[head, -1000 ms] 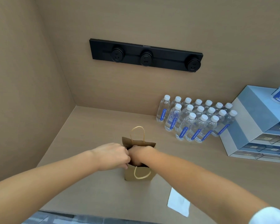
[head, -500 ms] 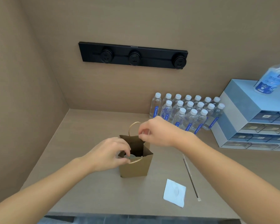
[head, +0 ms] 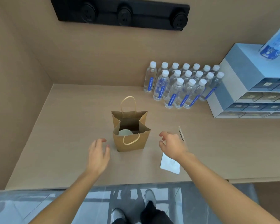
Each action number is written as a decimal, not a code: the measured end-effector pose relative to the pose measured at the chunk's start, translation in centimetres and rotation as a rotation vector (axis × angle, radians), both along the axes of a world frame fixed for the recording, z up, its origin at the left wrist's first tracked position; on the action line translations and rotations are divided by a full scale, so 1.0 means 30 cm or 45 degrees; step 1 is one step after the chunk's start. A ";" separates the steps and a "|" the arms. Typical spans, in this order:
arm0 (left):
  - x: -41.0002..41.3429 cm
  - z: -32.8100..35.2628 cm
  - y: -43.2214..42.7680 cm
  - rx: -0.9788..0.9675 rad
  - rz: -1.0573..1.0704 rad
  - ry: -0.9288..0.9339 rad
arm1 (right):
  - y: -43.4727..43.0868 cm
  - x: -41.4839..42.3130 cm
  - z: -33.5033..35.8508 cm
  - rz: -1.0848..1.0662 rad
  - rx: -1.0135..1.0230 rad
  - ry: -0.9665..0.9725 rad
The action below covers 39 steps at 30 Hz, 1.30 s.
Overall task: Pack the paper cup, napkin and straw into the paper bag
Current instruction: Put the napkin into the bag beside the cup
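Note:
A brown paper bag point(head: 131, 143) stands upright and open in the middle of the table. The paper cup point(head: 125, 132) sits inside it, its pale top showing. My left hand point(head: 98, 153) hovers open just left of the bag, not touching it. My right hand point(head: 172, 145) is open to the right of the bag, fingers spread. The white napkin point(head: 170, 164) lies flat under my right wrist, partly hidden. The thin straw point(head: 181, 135) lies on the table just beyond my right hand, its near part covered.
Several water bottles point(head: 183, 85) stand at the back right. A blue-grey drawer unit point(head: 242, 88) sits at the far right with a bottle point(head: 276, 42) on top. A black socket strip point(head: 121, 13) hangs on the back wall. The table's front edge point(head: 120, 185) is near.
Both hands have let go of the bag's rim and drawn back to either side of it. The bag now stands open by itself. The view has tilted downward.

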<state>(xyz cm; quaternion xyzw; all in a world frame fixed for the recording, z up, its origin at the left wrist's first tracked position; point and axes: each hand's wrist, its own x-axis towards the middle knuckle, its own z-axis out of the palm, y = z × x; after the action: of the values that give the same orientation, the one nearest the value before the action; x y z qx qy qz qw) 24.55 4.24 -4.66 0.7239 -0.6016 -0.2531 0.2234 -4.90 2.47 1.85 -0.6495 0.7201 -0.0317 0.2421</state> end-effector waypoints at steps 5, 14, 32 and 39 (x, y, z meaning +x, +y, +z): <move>0.028 -0.181 -0.011 0.318 0.065 -0.471 | 0.049 -0.016 -0.181 -0.027 0.144 0.190; -0.016 -0.336 0.015 0.270 0.304 -0.454 | 0.137 -0.075 -0.301 -0.055 0.296 0.258; -0.028 -0.369 0.000 0.208 0.393 -0.470 | 0.078 -0.085 0.003 -0.472 0.168 -0.481; -0.026 -0.332 -0.003 0.275 0.361 -0.478 | 0.015 0.131 0.497 -0.235 -0.237 -0.945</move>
<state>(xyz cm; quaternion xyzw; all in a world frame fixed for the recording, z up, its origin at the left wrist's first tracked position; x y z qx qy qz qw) 23.78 4.16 -14.63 0.8549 -0.4947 -0.1431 0.0625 -0.98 2.91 16.74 -0.5455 0.6331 -0.3512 0.4223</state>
